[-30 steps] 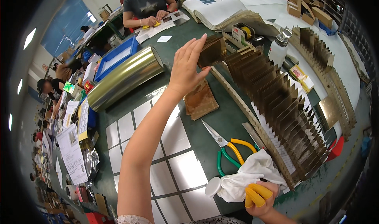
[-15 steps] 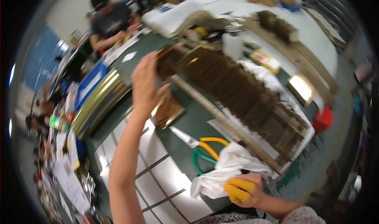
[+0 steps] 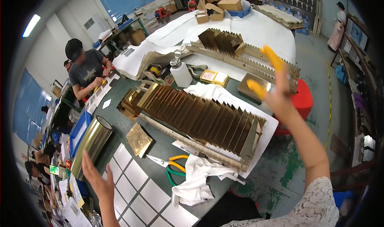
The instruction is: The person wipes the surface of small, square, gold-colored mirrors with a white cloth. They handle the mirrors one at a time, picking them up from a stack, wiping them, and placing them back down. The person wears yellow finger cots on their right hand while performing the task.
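Left hand point(image 3: 98, 179) open and low, right hand point(image 3: 276, 93) raised, fingers point(image 3: 256, 89) spread

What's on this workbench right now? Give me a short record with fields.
left hand: open, empty, raised over white tiles
right hand: raised, empty, yellow finger covers
rack of gold sheets: on the green table
scissors: beside white cloth
gold roll: left of tiles
white bottle: behind rack

Left hand point(image 3: 97, 180) hovers open above white sheets point(image 3: 138, 189) near the table's point(image 3: 120, 125) front edge; right hand point(image 3: 276, 93), yellow-tipped fingers point(image 3: 256, 89) spread, is raised beyond the gold rack point(image 3: 200, 117).
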### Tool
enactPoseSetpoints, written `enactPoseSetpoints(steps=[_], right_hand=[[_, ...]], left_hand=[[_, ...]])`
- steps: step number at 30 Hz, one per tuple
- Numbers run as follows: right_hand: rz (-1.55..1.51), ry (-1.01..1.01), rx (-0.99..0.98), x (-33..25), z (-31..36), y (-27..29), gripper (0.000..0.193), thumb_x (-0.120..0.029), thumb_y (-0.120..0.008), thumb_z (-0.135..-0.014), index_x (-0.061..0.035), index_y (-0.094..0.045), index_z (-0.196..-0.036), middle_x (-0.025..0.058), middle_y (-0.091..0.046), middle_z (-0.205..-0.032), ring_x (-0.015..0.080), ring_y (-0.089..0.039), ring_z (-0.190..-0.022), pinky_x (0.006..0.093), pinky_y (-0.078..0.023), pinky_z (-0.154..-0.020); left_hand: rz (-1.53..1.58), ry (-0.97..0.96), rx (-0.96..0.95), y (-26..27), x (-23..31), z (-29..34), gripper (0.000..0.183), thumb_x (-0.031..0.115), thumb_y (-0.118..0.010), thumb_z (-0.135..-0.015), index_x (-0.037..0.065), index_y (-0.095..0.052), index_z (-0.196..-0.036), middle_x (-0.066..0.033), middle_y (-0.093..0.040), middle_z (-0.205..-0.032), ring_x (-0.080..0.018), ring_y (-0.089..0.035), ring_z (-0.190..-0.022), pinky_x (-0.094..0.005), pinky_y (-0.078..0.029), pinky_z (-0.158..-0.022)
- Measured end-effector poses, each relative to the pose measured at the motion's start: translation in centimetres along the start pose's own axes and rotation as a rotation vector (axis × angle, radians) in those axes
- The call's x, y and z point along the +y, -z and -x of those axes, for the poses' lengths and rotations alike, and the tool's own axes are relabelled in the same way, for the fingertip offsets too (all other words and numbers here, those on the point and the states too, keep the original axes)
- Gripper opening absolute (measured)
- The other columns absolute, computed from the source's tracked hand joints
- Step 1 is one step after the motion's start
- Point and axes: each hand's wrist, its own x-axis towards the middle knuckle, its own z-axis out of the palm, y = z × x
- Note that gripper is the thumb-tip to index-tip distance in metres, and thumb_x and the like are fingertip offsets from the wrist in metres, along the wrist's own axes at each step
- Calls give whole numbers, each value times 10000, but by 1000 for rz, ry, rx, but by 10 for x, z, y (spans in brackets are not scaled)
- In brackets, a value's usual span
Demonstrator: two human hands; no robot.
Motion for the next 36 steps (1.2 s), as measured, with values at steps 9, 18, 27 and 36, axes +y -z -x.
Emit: enactPoseSetpoints(steps=[9,18,27,36], right_hand=[[135,-383,-260,206,-84,-131,1257,-482,-862,-586,-24,-134,-1502,307,-412,-1377,420,-374,-1308,426,-346,-1073],[-296,-477,-340,203,-99,-140,1219,-247,-875,-650,-18,-42,-1509,153,-522,-1307,238,-553,-1134,360,-451,-963],[-544,41,-258,33,-84,-42,804,-349,-659,-883,-72,-224,-1500,153,-402,-1457,273,-426,-1329,389,-356,-1084],[-762,-68,-1040,-209,63,14,1132,-279,-916,-565,-12,-268,-1454,160,-387,-1383,290,-373,-1291,398,-286,-1080]], left_hand=[[-21,401,-38,36,-75,94,733,-56,-571,-838,38,-240,-1485,-160,-293,-1513,-333,-349,-1338,-430,-278,-1103],[-59,608,-62,63,-67,113,649,14,-543,-903,46,-252,-1482,-143,-300,-1507,-300,-403,-1296,-407,-348,-1035],[232,550,-65,100,32,116,483,-140,-593,-759,-17,-556,-1225,-160,-600,-1237,-277,-586,-1070,-366,-487,-858],[1546,376,-370,102,150,121,624,210,-668,-854,-10,-431,-1388,-204,-526,-1339,-297,-577,-1167,-367,-508,-932]])
